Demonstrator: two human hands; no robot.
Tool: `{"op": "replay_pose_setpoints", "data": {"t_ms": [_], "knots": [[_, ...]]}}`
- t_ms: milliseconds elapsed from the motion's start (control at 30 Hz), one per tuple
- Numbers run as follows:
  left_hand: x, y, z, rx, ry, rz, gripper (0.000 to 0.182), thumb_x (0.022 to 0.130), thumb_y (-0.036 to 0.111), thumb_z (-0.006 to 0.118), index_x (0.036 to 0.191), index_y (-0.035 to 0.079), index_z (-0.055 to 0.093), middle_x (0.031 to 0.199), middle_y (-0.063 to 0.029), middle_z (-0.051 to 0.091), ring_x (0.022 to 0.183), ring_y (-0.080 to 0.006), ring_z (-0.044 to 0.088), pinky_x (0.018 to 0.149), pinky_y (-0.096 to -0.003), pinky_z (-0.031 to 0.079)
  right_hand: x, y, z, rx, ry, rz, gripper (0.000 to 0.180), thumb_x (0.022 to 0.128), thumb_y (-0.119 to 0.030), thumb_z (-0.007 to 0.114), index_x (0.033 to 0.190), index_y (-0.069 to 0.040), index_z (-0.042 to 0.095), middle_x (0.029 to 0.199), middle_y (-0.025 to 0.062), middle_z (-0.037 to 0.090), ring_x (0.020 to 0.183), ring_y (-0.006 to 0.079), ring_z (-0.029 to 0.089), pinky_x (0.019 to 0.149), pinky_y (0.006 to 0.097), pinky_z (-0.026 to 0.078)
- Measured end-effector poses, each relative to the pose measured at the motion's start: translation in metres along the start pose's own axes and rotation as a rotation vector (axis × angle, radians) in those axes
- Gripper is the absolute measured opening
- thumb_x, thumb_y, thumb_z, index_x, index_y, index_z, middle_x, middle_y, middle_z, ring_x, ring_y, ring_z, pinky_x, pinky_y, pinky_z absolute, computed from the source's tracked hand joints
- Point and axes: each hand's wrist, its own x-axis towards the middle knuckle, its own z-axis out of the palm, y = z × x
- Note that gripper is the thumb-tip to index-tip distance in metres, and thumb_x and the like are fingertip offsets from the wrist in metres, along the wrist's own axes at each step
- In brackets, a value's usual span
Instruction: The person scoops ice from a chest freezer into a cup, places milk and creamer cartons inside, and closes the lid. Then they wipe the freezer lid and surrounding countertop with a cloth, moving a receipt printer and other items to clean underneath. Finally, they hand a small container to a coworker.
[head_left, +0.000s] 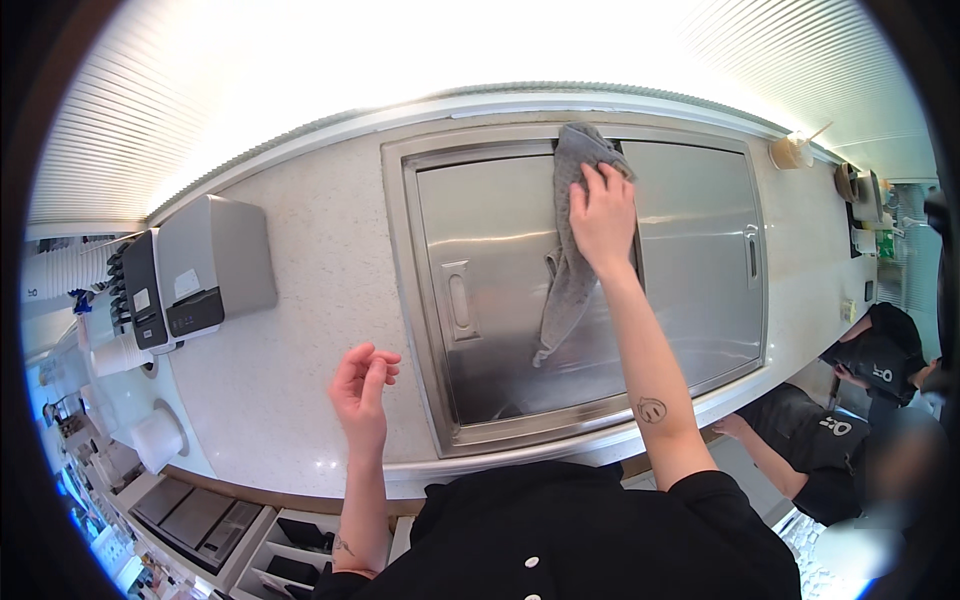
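A grey cloth (574, 300) lies lengthwise over the stainless-steel sliding lids set in the counter, near where the two lids meet. My right hand (606, 217) presses on its upper part with the fingers near the back frame. The left lid (487, 202) and the right lid (697, 195) each have a recessed handle. My left hand (366, 382) hovers above the pale counter (315, 285), left of the steel frame, with fingers loosely curled and nothing in them.
Two label printers (217, 262) stand at the left, near stacked cups (124, 354). A cup with a straw (791, 151) is at the back right. Two people in dark clothes are at the right, one with a hand (729, 426) by the counter's front edge. Drawers (202, 521) sit lower left.
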Motion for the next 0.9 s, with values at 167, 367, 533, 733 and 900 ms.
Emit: {"op": "replay_pose_setpoints", "data": {"t_ms": [167, 367, 533, 733, 900], "knots": [[-0.005, -0.005, -0.009, 0.005, 0.018, -0.023, 0.018, 0.096, 0.005, 0.055, 0.113, 0.001, 0.061, 0.092, -0.0105, 0.070, 0.077, -0.0121, 0.060, 0.069, -0.0263, 0.049, 0.014, -0.015, 0.033, 0.094, 0.024, 0.115, 0.034, 0.089, -0.021, 0.058, 0.120, -0.007, 0.061, 0.131, 0.0147, 0.051, 0.122, 0.0363, 0.045, 0.102, 0.0495, 0.038], [0.000, -0.009, 0.006, -0.004, 0.008, -0.075, 0.018, 0.096, 0.005, 0.056, 0.113, 0.001, 0.061, 0.092, -0.0104, 0.070, 0.078, -0.0120, 0.061, 0.070, -0.0264, 0.049, -0.015, -0.104, 0.054, 0.086, -0.087, -0.214, 0.036, 0.081, -0.017, 0.061, 0.116, -0.013, 0.065, 0.120, 0.0101, 0.056, 0.113, 0.0339, 0.050, 0.098, 0.0458, 0.041], [-0.004, 0.009, 0.019, 0.009, -0.109, -0.031, 0.019, 0.096, 0.005, 0.056, 0.115, 0.001, 0.060, 0.093, -0.0103, 0.070, 0.079, -0.0120, 0.061, 0.072, -0.0263, 0.050, -0.019, -0.152, 0.068, 0.371, -0.110, -0.289, 0.030, 0.078, -0.008, 0.060, 0.106, -0.012, 0.070, 0.112, 0.0055, 0.059, 0.105, 0.0297, 0.053, 0.092, 0.0443, 0.044], [-0.022, 0.015, 0.014, 0.050, -0.084, 0.007, 0.019, 0.097, 0.006, 0.056, 0.115, 0.001, 0.060, 0.093, -0.0105, 0.069, 0.078, -0.0117, 0.061, 0.071, -0.0259, 0.050, -0.019, -0.124, 0.030, 0.653, -0.127, -0.026, 0.027, 0.080, 0.002, 0.053, 0.098, -0.006, 0.073, 0.100, 0.0082, 0.064, 0.095, 0.0292, 0.056, 0.085, 0.0384, 0.048], [-0.028, -0.001, 0.014, 0.028, -0.044, -0.021, 0.018, 0.097, 0.006, 0.055, 0.113, 0.001, 0.060, 0.092, -0.0107, 0.069, 0.076, -0.0113, 0.060, 0.070, -0.0259, 0.050, 0.001, -0.060, -0.094, 0.652, 0.072, 0.093, 0.029, 0.082, 0.003, 0.052, 0.102, -0.004, 0.072, 0.104, 0.0095, 0.064, 0.101, 0.0291, 0.056, 0.087, 0.0377, 0.047]]}}
